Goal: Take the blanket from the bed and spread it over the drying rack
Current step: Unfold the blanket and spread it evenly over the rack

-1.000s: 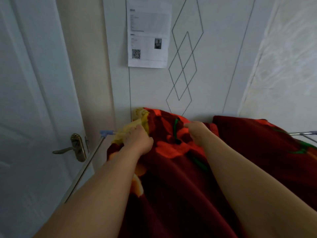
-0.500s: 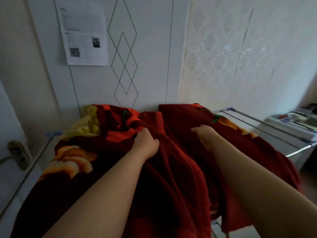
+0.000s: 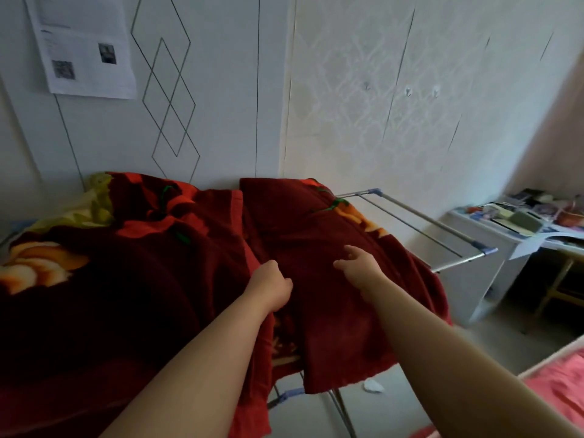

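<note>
A dark red blanket point(image 3: 132, 279) with orange and yellow flowers lies draped over the metal drying rack point(image 3: 420, 229), covering all but the rack's right end. My left hand point(image 3: 271, 287) is closed on a fold of the blanket near its middle seam. My right hand point(image 3: 358, 267) hovers just to the right, over the blanket's right part, fingers spread and holding nothing. The blanket's right flap hangs down over the rack's near rail.
The wall stands close behind the rack, with a paper sheet point(image 3: 85, 49) taped at the upper left. A white desk point(image 3: 493, 248) piled with clutter stands at the right. A bed edge point(image 3: 556, 371) with pink cover sits at the lower right. A white scrap point(image 3: 373, 386) lies on the floor.
My view has swung right, away from the door. Both hands moved rightward and toward me along the blanket; my right hand has opened its fingers.
</note>
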